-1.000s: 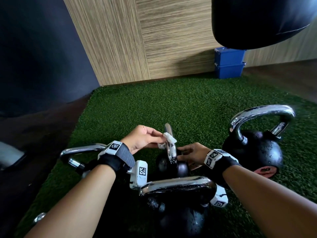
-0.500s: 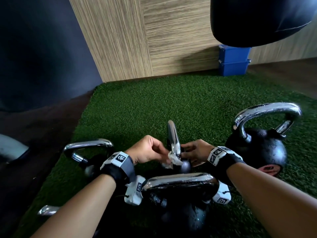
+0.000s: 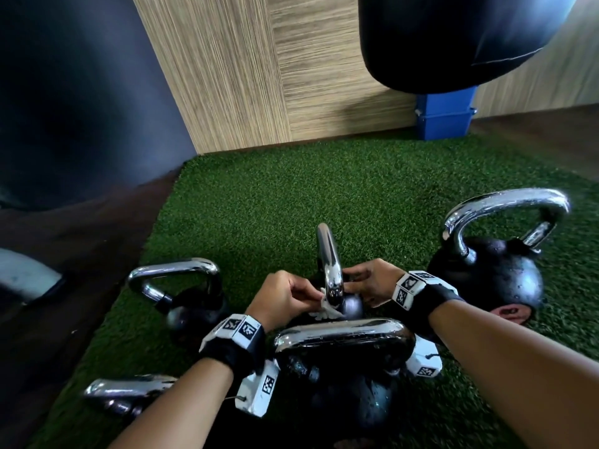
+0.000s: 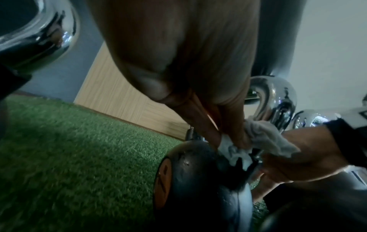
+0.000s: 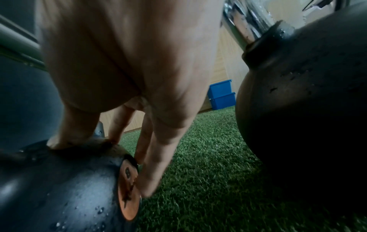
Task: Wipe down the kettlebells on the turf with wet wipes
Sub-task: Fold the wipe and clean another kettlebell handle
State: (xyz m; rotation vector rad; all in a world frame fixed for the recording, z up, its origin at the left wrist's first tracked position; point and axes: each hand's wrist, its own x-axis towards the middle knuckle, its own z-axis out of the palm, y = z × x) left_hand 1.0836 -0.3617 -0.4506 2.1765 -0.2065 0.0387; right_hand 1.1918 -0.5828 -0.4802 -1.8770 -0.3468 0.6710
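Observation:
A small black kettlebell (image 3: pixel 352 308) with an upright chrome handle (image 3: pixel 328 254) stands mid-turf. My left hand (image 3: pixel 309 298) pinches a crumpled white wet wipe (image 3: pixel 324 307) against the foot of that handle, where it meets the ball. The left wrist view shows the wipe (image 4: pixel 264 138) bunched under the fingertips (image 4: pixel 236 135) on the kettlebell (image 4: pixel 188 172). My right hand (image 3: pixel 356 286) grips the ball from the right. In the right wrist view its thumb sits on top of the kettlebell (image 5: pixel 65 180) and its fingers (image 5: pixel 152 164) reach down over the orange disc (image 5: pixel 127 183).
A large wet kettlebell (image 3: pixel 492 280) stands to the right, another (image 3: pixel 340 333) just in front of my wrists, one (image 3: pixel 191 299) to the left, and a chrome handle (image 3: pixel 126 387) at bottom left. Blue boxes (image 3: pixel 444 118) sit by the wooden wall under a hanging black bag (image 3: pixel 453 37).
My left hand has slid the wipe down the chrome handle from near its top to its base. The right hand has stayed on the ball.

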